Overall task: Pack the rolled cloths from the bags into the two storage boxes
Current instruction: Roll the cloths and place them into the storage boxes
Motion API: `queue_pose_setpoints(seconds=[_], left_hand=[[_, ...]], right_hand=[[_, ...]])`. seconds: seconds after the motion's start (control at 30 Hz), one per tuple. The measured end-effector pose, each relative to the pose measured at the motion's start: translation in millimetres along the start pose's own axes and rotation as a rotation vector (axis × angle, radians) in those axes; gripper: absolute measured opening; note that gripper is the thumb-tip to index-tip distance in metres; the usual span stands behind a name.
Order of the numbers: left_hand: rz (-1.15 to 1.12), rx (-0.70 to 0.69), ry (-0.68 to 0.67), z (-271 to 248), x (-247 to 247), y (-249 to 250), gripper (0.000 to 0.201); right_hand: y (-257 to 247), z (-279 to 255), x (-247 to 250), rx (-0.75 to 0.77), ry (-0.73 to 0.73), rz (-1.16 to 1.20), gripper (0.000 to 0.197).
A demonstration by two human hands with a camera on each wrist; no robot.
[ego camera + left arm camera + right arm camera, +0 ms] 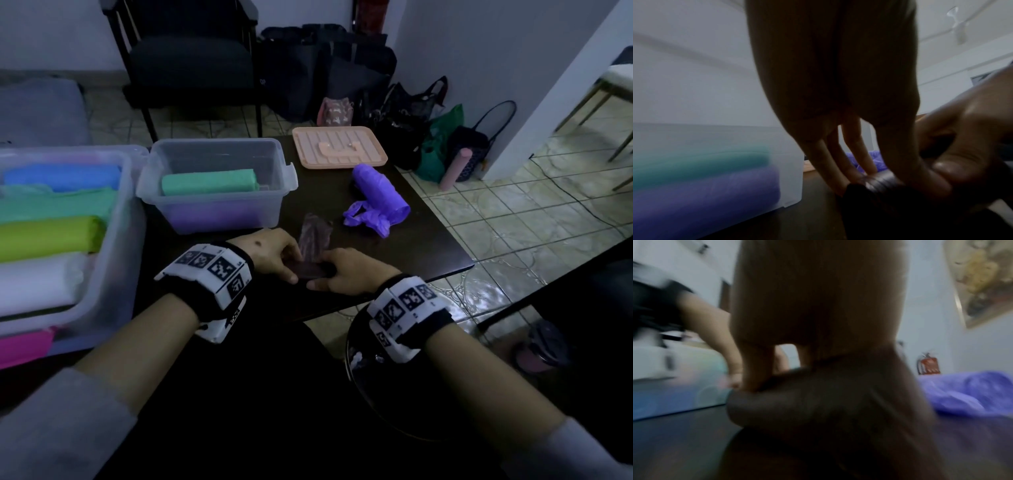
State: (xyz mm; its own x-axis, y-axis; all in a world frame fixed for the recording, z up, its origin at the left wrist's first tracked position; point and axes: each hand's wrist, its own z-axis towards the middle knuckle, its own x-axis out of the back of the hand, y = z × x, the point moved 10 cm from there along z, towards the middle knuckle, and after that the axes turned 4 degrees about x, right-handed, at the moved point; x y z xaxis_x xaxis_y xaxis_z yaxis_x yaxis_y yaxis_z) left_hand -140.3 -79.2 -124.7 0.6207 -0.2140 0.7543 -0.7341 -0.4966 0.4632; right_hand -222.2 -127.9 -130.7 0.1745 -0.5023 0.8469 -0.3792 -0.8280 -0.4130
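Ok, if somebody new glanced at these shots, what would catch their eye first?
Probably the bright cloth rolls stacked in the big box at far left, and the green roll lying on a purple one in the small box beside it. Then the purple bag crumpled on the dark table, right of centre. Nearest the camera, the left hand and right hand work a dark bag at the table's front edge.

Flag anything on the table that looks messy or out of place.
The purple bag lies crumpled and slumped on the table near the peach lid, its handles splayed. The small box and the large box hold neat rolls.
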Motion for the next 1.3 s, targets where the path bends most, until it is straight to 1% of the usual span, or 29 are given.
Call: queue_pose_setpoints(seconds=[0.07, 0.13, 0.2, 0.23, 0.27, 0.33, 0.4, 0.43, 0.5, 0.57, 0.63, 0.7, 0.77, 0.8, 0.9, 0.93, 0.97, 1.03, 1.1, 1.17, 1.3], left_hand=[[0.000, -0.027, 0.055, -6, 3, 2, 0.051], [0.027, -0.028, 0.088, -8, 2, 2, 0.052], [0.034, -0.015, 0.091, -8, 3, 1, 0.048], [0.026, -0.009, 0.084, -6, 4, 0, 0.046], [0.017, -0.003, 0.075, -4, 6, 0, 0.045], [0.024, 0.018, 0.047, 0, 8, -1, 0.043], [0.040, 0.048, 0.002, 4, 7, -2, 0.040], [0.046, 0.061, -0.021, 8, 6, -4, 0.039], [0.046, 0.081, -0.065, 12, 1, -6, 0.037], [0.054, 0.099, -0.072, 15, -1, -11, 0.034], [0.065, 0.104, -0.046, 18, -1, -15, 0.034], [0.062, 0.105, -0.038, 20, -3, -17, 0.035], [0.051, 0.115, -0.032, 21, -4, -17, 0.035], [0.045, 0.108, -0.003, 21, -2, -16, 0.035], [0.038, 0.042, 0.213, 15, 15, -9, 0.035], [0.025, 0.011, 0.263, 12, 18, -7, 0.036], [0.010, -0.006, 0.269, 8, 17, -7, 0.039], [-0.008, -0.033, 0.252, 3, 11, -8, 0.051], [-0.019, -0.017, 0.242, 0, 9, -15, 0.058], [-0.045, 0.016, 0.218, -1, 9, -22, 0.054], [-0.034, 0.044, 0.117, -4, 9, -30, 0.050]], right_hand=[[5, 1, -2, -0.027, -0.048, 0.033, 0.046], [8, 4, -3, -0.041, -0.082, 0.013, 0.045], [9, 8, -3, -0.048, -0.104, -0.010, 0.045], [10, 10, -1, -0.041, -0.088, -0.015, 0.046], [10, 11, 2, -0.039, -0.043, -0.015, 0.047], [11, 9, 15, -0.043, 0.124, -0.008, 0.046], [4, 3, 25, -0.009, 0.314, -0.030, 0.038], [0, 0, 27, 0.002, 0.381, -0.051, 0.034], [-5, -4, 25, -0.001, 0.462, -0.083, 0.032], [-6, -5, 21, 0.008, 0.493, -0.101, 0.041], [-5, -4, 11, 0.021, 0.444, -0.102, 0.060], [-2, -1, 4, 0.003, 0.381, -0.127, 0.072], [-1, 2, 7, -0.013, 0.382, -0.126, 0.073], [-1, 4, 9, -0.020, 0.376, -0.131, 0.072], [-2, 12, 9, -0.029, 0.281, -0.218, 0.066], [-2, 13, 9, -0.024, 0.261, -0.221, 0.065], [-1, 14, 9, -0.020, 0.252, -0.193, 0.064], [4, 15, 10, -0.019, 0.254, -0.095, 0.060], [7, 17, 10, -0.027, 0.228, -0.029, 0.049], [6, 19, 7, -0.020, 0.177, -0.023, 0.042], [3, 20, 4, 0.009, 0.103, 0.074, 0.038]])
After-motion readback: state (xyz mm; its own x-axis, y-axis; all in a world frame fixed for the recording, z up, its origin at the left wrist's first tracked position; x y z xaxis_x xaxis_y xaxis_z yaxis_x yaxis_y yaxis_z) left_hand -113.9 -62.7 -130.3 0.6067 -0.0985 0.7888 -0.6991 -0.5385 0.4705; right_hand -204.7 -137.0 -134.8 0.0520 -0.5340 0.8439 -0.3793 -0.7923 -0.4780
